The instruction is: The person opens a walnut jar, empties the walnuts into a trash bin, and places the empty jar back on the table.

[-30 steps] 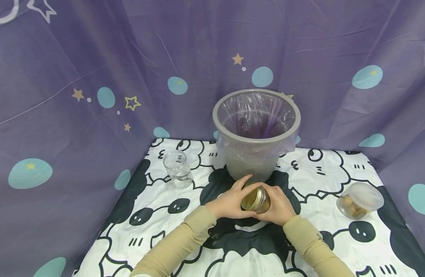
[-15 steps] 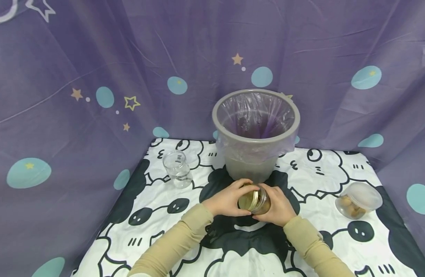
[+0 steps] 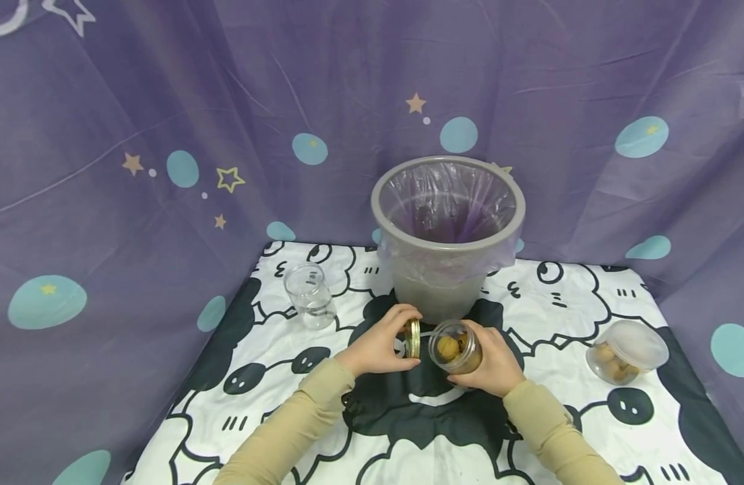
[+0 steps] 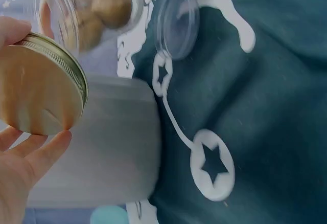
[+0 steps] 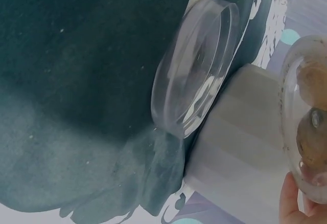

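Observation:
My left hand [image 3: 375, 345] pinches a gold metal lid [image 3: 414, 339] by its edge, thumb on one side and fingers on the other. The lid stands on its side, a small gap away from the jar. My right hand [image 3: 496, 364] grips a clear screw-top jar [image 3: 471, 362] from its right. The jar tilts with its uncovered mouth toward the lid, and round brown walnut-like pieces [image 4: 110, 9] show inside. Below both hands a shallow clear round dish or cover [image 5: 173, 75] lies on the dark part of the cloth; in the head view the hands mostly hide it.
A grey bin [image 3: 432, 293] with a clear liner stands just behind the hands. To the left is a clear cup [image 3: 319, 311]. A clear tub [image 3: 614, 370] with a whitish lid and brown pieces sits at the right. Patterned cloth [image 3: 445, 465] covers the table; a purple curtain hangs behind.
The gold lid has come off the jar and moved left with my left hand. My right hand has turned the jar slightly, so its mouth and contents now show.

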A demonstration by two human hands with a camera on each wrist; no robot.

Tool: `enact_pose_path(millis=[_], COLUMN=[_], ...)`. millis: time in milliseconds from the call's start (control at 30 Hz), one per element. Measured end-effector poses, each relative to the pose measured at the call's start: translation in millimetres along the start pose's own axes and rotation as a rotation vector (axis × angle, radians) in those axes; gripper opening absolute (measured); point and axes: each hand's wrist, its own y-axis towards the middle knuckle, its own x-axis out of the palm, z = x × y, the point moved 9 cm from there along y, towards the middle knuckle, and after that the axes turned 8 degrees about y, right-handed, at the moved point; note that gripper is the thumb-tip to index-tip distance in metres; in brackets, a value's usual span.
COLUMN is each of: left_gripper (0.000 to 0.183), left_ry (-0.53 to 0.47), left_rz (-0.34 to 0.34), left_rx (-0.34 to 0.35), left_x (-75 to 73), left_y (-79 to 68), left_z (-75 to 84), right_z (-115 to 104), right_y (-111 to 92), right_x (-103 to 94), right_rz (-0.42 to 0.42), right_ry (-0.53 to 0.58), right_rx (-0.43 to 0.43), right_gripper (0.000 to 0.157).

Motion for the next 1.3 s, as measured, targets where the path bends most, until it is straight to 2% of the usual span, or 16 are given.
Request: enact_pose_path(millis=[133, 333, 533, 767, 1000, 1300], left_gripper=[0.067, 0.066, 0.063, 0.064, 0.065, 0.065], left_ry=[-0.029, -0.006, 0.013, 0.048, 0.068, 0.049], left_rz=[0.008, -0.001, -0.014, 0.015, 0.008, -0.029], left_rx=[-0.069, -0.169, -0.240, -0.316, -0.328, -0.343], left_x=[-1.3, 3.9, 10.9, 15.6, 24.9, 35.7], left_y=[-9.4, -23.2, -34.8, -46.8, -53.5, -55.2], left_z=[-17.2, -41.1, -62.6, -85.7, -95.9, -97.7], right_z=[3.2, 4.8, 8.2, 15.4, 19.9, 20.5], right_y=[-0.8, -1.3, -2.1, -5.7, -6.9, -8.3], right_x=[-2.9, -4.8, -7.9, -18.4, -19.3, -18.6], right_rz=[0.006, 0.004, 0.011, 0.049, 0.034, 0.041], right_ry=[-0.002, 0.010, 0.016, 0.000, -0.014, -0.009], right_rx=[0.012, 0.008, -0.012, 0.003, 0.025, 0.018], right_gripper=[0.097, 0.096, 0.096, 0.099, 0.098, 0.098])
